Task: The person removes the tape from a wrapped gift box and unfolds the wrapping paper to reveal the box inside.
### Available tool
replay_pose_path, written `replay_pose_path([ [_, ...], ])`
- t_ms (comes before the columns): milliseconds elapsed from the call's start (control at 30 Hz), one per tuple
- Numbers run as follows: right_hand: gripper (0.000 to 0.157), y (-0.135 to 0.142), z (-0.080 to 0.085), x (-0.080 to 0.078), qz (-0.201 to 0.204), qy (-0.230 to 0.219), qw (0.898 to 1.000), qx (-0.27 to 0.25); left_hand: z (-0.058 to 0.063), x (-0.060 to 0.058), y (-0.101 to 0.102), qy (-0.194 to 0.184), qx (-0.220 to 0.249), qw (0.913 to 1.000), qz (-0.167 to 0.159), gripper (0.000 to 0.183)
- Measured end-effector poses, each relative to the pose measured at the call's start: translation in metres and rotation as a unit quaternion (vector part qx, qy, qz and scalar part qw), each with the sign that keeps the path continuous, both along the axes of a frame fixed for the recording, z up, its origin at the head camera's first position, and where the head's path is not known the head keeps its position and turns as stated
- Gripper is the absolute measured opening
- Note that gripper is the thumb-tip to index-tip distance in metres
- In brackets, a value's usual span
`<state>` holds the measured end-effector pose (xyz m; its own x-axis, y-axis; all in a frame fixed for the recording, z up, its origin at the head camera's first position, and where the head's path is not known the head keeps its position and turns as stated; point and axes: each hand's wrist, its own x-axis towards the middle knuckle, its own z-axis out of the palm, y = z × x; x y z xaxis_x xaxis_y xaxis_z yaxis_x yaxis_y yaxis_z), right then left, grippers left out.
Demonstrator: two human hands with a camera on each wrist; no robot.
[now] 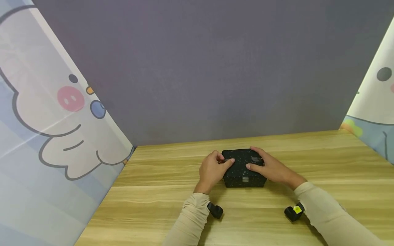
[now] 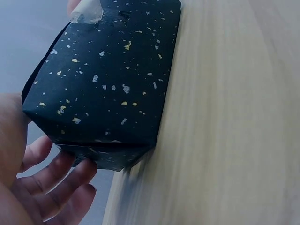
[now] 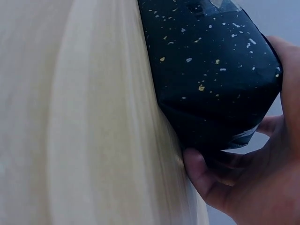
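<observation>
A box wrapped in black paper with gold and silver flecks (image 1: pixel 238 167) rests on the wooden table. My left hand (image 1: pixel 212 171) holds its left end, thumb on top; in the left wrist view the fingers (image 2: pixel 61 176) curl against the folded paper there. Gripping the right end is my right hand (image 1: pixel 274 168), its thumb also on top. From the right wrist, fingers (image 3: pixel 201 176) bend around that end of the box (image 3: pixel 211 65). Clear tape (image 1: pixel 245 179) marks the near side, and another strip (image 1: pixel 256 159) sits on top towards the right.
The wooden table (image 1: pixel 147 205) meets a grey wall (image 1: pixel 200 75) close behind the box. Cartoon-printed panels stand at the left (image 1: pixel 40 102) and right (image 1: pixel 375 102). Each wrist wears a small black camera, the left one (image 1: pixel 216 210) and the right one (image 1: pixel 293 213).
</observation>
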<state>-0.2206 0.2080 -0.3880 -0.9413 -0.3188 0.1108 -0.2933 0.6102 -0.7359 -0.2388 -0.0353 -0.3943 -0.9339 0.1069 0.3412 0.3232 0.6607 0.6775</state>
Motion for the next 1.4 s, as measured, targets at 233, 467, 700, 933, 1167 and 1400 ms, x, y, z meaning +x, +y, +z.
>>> replay_pose_path([
  [233, 0.090, 0.0013, -0.0007, -0.0008, -0.006, -0.006, 1.000, -0.002, 0.0012, 0.0001, 0.0016, 0.001, -0.007, 0.9999, 0.010, 0.037],
  [467, 0.090, 0.0013, -0.0025, -0.0009, -0.001, -0.007, 1.000, -0.004, -0.0004, 0.0016, 0.0017, -0.007, 0.000, 0.9999, 0.015, 0.031],
  [700, 0.090, 0.0011, -0.0026, -0.0015, -0.001, -0.007, 1.000, -0.011, -0.0013, 0.0008, 0.0023, -0.006, 0.003, 0.9998, 0.018, 0.029],
  [933, 0.087, 0.0004, -0.0016, 0.0001, 0.001, -0.012, 1.000, -0.018, -0.0034, 0.0021, 0.0024, -0.007, 0.005, 0.9997, 0.022, 0.027],
  [1167, 0.087, -0.0029, -0.0038, 0.0000, 0.004, -0.015, 1.000, -0.014, -0.0030, 0.0054, 0.0019, 0.015, -0.005, 0.9996, 0.024, 0.022],
  [1400, 0.088, -0.0006, -0.0036, -0.0003, -0.009, -0.018, 1.000, -0.010, 0.0036, 0.0083, 0.0085, 0.055, -0.044, 0.9973, 0.022, 0.017],
])
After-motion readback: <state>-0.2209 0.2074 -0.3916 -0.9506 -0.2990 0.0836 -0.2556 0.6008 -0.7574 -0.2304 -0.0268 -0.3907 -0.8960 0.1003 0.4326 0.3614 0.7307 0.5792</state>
